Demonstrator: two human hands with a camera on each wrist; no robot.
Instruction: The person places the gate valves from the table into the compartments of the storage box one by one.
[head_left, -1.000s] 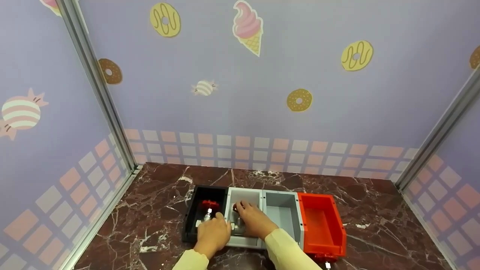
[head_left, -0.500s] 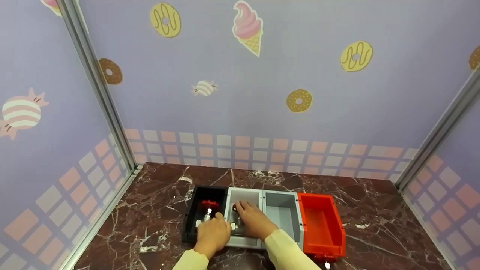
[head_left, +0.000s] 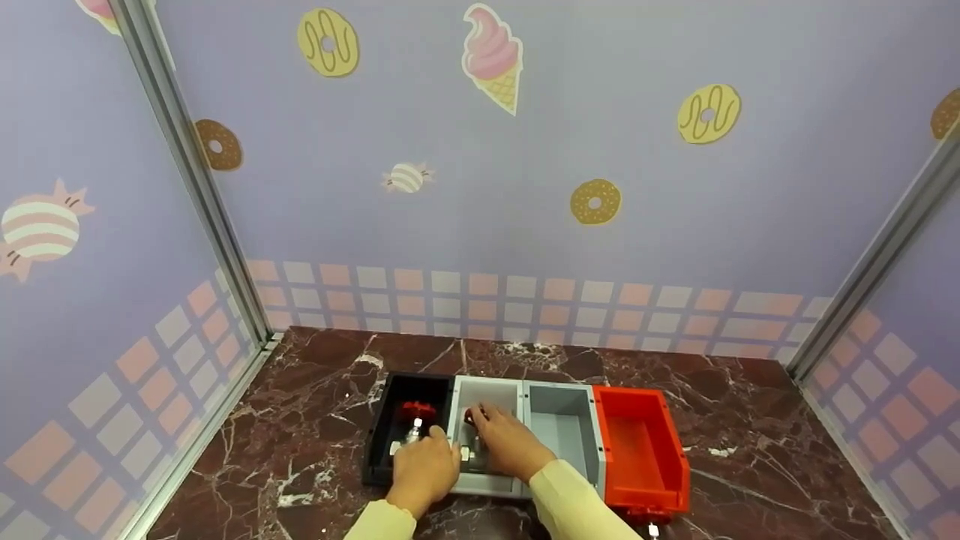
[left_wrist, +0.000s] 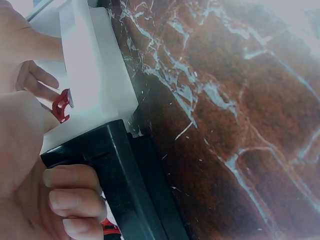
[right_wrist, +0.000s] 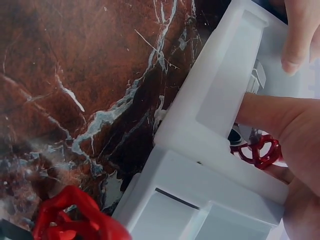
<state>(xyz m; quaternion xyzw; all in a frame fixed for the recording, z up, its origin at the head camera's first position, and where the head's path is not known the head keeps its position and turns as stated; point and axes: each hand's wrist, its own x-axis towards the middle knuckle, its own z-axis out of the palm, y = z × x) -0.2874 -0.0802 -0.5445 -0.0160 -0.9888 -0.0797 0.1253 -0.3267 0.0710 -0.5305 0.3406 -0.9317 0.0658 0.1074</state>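
Observation:
My right hand (head_left: 511, 441) reaches into the white bin (head_left: 491, 388). There its thumb and fingers grip the red handwheel of a metal valve (right_wrist: 260, 152); the valve's body is partly hidden behind the hand and bin wall. My left hand (head_left: 426, 466) straddles the wall between the black bin (head_left: 381, 420) and the white one, its fingers (left_wrist: 75, 200) curled on the black side and its thumb on the white side. Inside the black bin lies another valve (head_left: 418, 410) with a red handwheel and metal body, partly covered by the left hand.
A grey bin (head_left: 562, 431) and a red bin (head_left: 637, 450) continue the joined row to the right. Just in front of the red bin is another valve with a red handwheel (right_wrist: 75, 215). All stand on a dark red marbled table (head_left: 300, 420), with patterned walls (head_left: 525, 247) around.

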